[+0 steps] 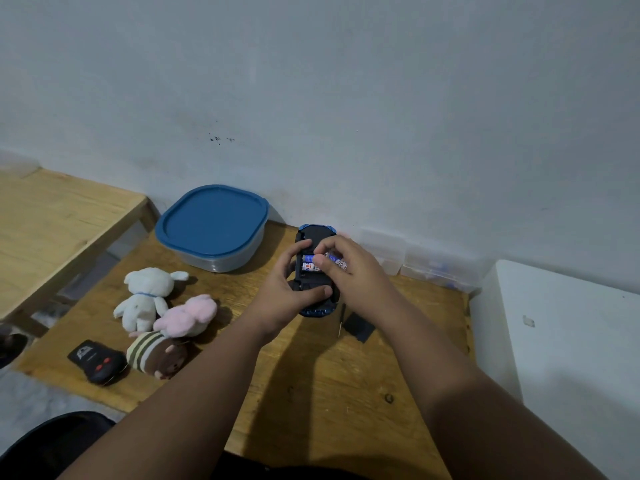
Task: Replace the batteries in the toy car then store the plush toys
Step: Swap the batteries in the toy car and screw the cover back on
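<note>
A blue toy car (313, 233) lies upside down on the wooden table (311, 375), its open battery bay showing blue-and-white batteries (309, 267). My left hand (287, 292) grips the car's near end, thumb across the underside. My right hand (349, 268) pinches a battery (334, 259) over the bay. Left of the car lie three plush toys: a white one (147, 296), a pink one (188, 315) and a brown striped one (156, 353).
A clear container with a blue lid (211, 226) stands at the back by the wall. A black remote (97, 362) lies at the table's left edge. A small screwdriver (342, 318) and the black battery cover (360, 326) lie right of the car. Clear plastic boxes (426, 265) sit at the back right.
</note>
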